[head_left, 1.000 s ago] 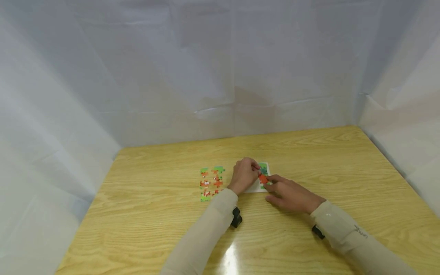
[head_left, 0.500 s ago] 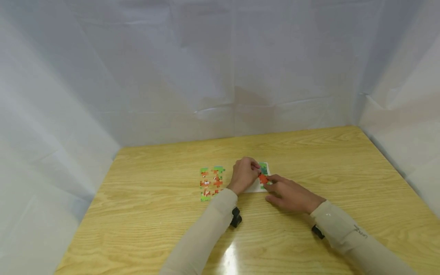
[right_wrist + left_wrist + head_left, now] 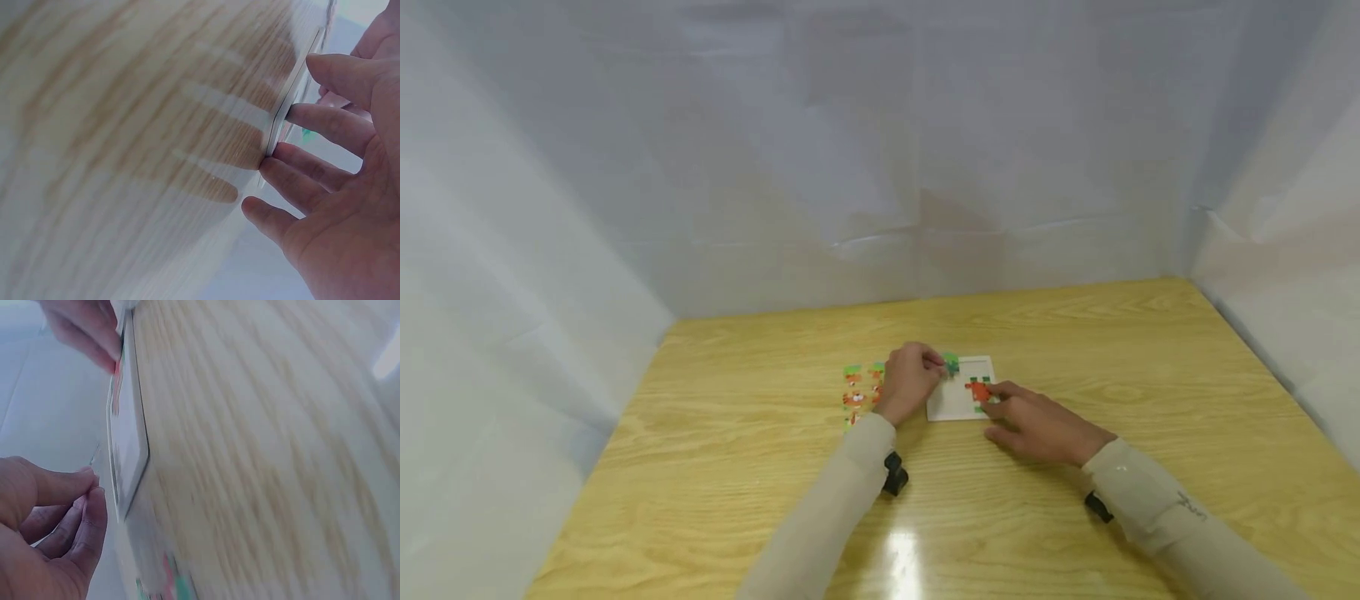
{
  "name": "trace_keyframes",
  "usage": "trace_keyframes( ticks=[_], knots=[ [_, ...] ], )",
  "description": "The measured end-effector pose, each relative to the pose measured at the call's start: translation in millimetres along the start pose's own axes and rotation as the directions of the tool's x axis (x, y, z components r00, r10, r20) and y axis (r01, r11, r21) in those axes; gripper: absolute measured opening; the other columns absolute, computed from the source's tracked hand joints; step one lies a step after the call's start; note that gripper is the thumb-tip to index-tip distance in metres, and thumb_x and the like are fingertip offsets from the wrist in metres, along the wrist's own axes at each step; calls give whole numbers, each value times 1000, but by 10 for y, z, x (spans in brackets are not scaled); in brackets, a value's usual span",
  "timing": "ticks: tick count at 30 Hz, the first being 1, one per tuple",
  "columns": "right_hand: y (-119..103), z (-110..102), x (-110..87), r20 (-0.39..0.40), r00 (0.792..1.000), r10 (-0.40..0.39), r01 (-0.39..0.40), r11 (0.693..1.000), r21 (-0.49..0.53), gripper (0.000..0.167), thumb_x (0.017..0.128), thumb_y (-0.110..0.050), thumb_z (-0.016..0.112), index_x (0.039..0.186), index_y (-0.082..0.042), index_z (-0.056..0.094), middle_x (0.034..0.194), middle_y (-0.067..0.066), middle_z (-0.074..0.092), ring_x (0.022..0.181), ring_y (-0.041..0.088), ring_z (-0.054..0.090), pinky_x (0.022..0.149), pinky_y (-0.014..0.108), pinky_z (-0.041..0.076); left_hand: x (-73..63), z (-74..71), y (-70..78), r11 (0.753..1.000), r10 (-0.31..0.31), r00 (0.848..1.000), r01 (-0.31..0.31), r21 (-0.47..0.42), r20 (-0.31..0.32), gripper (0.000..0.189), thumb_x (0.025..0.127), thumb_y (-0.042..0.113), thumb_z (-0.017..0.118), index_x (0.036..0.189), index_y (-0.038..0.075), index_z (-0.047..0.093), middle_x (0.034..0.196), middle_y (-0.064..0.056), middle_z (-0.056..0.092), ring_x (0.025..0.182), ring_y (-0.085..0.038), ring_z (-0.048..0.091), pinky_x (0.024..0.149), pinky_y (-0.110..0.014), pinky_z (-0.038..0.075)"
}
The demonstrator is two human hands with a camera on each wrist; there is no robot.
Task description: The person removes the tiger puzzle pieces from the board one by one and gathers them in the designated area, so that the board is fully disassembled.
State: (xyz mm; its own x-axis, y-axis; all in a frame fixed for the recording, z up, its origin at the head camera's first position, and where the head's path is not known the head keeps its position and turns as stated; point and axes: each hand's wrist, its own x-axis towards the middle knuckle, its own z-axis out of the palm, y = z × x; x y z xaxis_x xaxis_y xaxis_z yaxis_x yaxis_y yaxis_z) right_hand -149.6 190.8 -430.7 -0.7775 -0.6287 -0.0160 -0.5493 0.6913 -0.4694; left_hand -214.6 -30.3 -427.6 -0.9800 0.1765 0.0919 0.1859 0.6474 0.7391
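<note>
My left hand (image 3: 912,383) pinches a green jigsaw piece (image 3: 952,363) between thumb and fingertips, above the upper part of a white puzzle tray (image 3: 946,406). The left wrist view shows this piece nearly edge-on, as a thin sliver (image 3: 95,454) raised off the tray. A red-orange jigsaw piece (image 3: 978,391) with green bits around it lies at the tray's right side. There my right hand (image 3: 1037,425) rests with its fingers extended, touching the tray's edge (image 3: 279,119). Its fingertips partly cover the pieces on that side.
Left of the tray, several loose orange and green jigsaw pieces (image 3: 855,398) lie in rows, partly hidden behind my left hand. All this sits on a wood-grain table (image 3: 737,500). White sheeting (image 3: 790,208) hangs at the back and both sides.
My left hand has moved left with the green piece, which was over the tray's upper right corner. White tray floor now shows there. My right hand has stayed nearly still.
</note>
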Motion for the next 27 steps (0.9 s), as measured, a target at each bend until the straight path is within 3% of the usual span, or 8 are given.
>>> trace_keyframes(
  ticks=[5,14,18,27],
  knots=[
    [28,4,-4,-20,1000,-2,2,1000,-17,37,101,-20,65,128,5,66,144,29,49,129,41,53,97,52,51,-19,-118,-86,1000,-6,1000,6,1,-17,4,91,3,73,91,4,78,84,-4,73,71,-14,66,61,-27,53],
    [43,14,4,-25,1000,-3,3,1000,-24,40,101,-20,66,131,7,64,144,29,49,130,41,52,98,52,50,-43,-282,-235,996,-86,995,86,9,-45,4,90,3,74,91,4,78,83,-5,74,69,-14,66,62,-28,53],
    [44,15,9,-24,1000,-3,3,1000,-18,38,100,-19,66,129,6,65,144,29,49,131,41,51,98,52,50,-54,-328,-275,994,-98,993,100,31,-66,3,88,4,76,90,4,78,82,-4,74,71,-14,66,65,-29,54],
    [60,22,20,-38,999,-24,23,999,-24,37,100,-18,67,127,6,67,143,29,51,132,40,50,98,51,50,-75,-375,-291,993,-112,993,113,19,-49,4,88,2,76,92,2,78,82,-5,72,69,-14,64,62,-27,52]
  ],
)
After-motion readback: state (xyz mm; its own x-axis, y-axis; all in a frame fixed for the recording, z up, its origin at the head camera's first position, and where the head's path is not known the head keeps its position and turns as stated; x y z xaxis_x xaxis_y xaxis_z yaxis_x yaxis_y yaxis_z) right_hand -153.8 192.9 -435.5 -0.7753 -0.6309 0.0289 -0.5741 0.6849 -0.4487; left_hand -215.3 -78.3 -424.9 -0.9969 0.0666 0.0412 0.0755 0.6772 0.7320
